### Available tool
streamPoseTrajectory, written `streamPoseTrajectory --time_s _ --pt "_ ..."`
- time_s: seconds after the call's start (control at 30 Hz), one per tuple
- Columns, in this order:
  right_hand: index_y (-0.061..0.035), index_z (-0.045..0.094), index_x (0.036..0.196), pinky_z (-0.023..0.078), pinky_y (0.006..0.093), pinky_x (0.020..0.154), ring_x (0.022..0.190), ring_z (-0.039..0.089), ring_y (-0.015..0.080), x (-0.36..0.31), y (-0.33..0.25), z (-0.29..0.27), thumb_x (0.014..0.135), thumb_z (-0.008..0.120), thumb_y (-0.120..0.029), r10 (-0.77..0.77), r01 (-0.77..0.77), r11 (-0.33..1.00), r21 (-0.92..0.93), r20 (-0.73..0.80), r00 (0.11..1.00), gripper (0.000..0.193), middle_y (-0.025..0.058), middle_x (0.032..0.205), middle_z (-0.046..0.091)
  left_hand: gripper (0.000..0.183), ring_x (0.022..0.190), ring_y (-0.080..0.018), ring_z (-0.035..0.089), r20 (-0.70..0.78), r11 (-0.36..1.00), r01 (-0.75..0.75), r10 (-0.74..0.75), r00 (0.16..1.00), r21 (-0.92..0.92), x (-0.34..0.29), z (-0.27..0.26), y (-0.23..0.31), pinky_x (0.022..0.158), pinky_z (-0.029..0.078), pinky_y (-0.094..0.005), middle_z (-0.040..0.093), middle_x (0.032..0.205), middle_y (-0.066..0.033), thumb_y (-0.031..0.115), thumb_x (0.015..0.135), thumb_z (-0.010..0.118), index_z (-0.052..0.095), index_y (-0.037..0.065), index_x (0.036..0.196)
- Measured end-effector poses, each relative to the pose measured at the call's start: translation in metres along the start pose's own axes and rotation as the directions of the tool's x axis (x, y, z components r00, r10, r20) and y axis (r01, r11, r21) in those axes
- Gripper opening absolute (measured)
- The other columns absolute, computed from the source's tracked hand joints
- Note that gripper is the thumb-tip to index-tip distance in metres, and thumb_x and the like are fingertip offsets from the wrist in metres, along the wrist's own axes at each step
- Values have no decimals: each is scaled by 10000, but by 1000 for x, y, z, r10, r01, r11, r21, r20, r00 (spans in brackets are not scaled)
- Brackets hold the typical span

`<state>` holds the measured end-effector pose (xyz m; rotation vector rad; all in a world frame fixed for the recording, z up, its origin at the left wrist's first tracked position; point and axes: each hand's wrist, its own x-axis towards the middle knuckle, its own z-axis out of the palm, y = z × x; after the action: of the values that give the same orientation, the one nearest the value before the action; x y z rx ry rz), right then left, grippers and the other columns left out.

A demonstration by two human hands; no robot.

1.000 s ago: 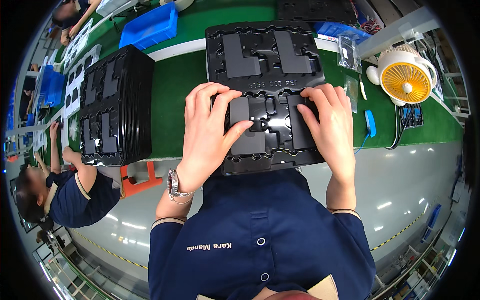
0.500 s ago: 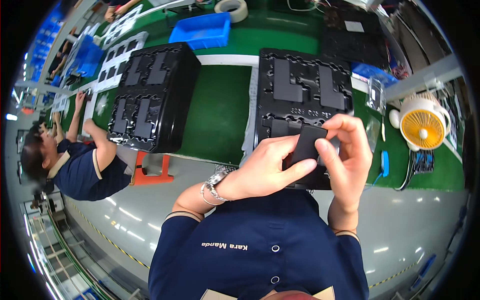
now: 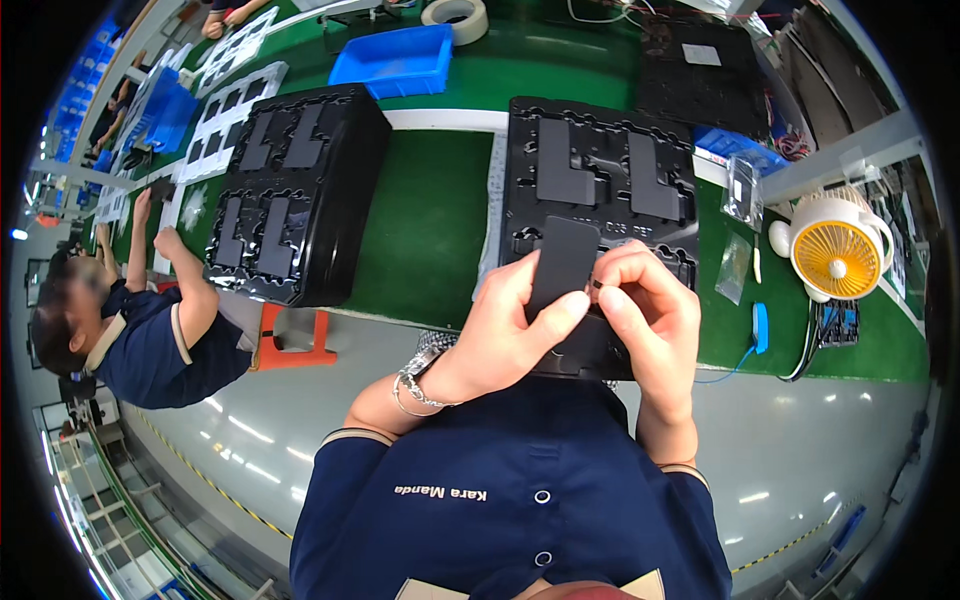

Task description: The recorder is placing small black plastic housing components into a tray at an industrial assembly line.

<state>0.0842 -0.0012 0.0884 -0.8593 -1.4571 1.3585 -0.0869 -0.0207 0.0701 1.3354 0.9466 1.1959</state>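
Observation:
My left hand (image 3: 508, 325) grips a flat black block (image 3: 565, 262) with a smooth face, its thumb along the near edge and the fingers behind. Close against the block's right side, my right hand (image 3: 655, 318) is closed in a pinch on a tiny dark bit (image 3: 598, 287); whether that belongs to the block cannot be made out. Both hands are over the near part of a black moulded plastic tray (image 3: 688, 240). In its far pockets sit L-shaped black pieces (image 3: 568, 165). The near pockets are mostly hidden by my hands.
Left of me stands a tall stack of black trays (image 3: 350, 200) holding similar pieces. Beyond are a blue bin (image 3: 395, 62) and a tape roll (image 3: 458, 18). A yellow-white fan (image 3: 838, 245) and a blue tool (image 3: 760, 328) are at right. A co-worker (image 3: 150, 340) sits at left.
The block has shifted left and turned so that its broad face shows more. My right hand has come off its top corner and now pinches beside it, lower. The view has shifted slightly.

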Motion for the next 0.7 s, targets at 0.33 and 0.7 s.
streamPoseTrajectory --time_s 0.33,0.7 --pt "35 592 885 465 265 727 786 564 123 2 4 3 884 628 -24 10 -10 1000 3 -46 999 69 62 886 574 218 785 -87 557 -6 999 45 -45 999 -14 0 1 -8 702 481 -267 606 875 -25 162 891 623 581 -5 1025" --pt "27 599 880 482 297 695 774 591 195 0 6 4 833 665 -6 -258 227 889 -398 -23 966 88 95 836 602 288 812 -227 623 38 950 -106 99 994 294 3 -3 1 748 504 -335 622 934 -118 125 853 621 563 -11 1101"
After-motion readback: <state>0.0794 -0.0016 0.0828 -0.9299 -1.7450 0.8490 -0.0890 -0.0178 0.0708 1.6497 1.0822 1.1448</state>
